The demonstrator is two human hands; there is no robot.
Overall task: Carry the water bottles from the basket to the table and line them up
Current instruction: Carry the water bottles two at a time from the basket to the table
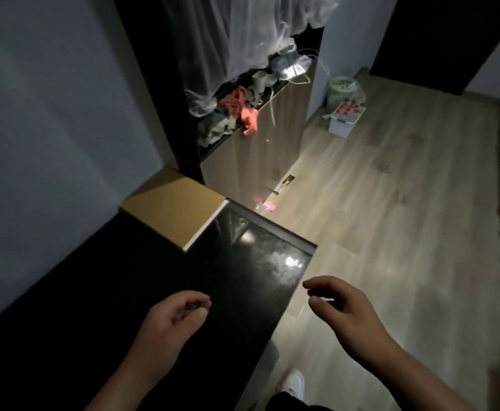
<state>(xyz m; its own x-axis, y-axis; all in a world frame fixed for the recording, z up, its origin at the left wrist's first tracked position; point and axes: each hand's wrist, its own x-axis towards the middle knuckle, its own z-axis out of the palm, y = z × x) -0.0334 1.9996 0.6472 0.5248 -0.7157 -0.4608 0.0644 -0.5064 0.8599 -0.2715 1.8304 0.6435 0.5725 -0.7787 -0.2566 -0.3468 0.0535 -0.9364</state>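
A white basket [343,126] stands on the wooden floor far ahead by the wall, holding several water bottles with red caps [347,108]. The glossy black table [242,262] lies right in front of me. My left hand [171,324] hovers over the table's near part, fingers loosely curled and holding nothing. My right hand [340,307] floats just past the table's right edge above the floor, fingers apart and empty. No bottle shows on the visible part of the table.
A cardboard box [173,207] rests on the table's far left corner. A tall cabinet [254,143] with clothes and white netting stands behind. A green bag [341,89] sits behind the basket. Small litter [268,206] lies on the floor near the cabinet.
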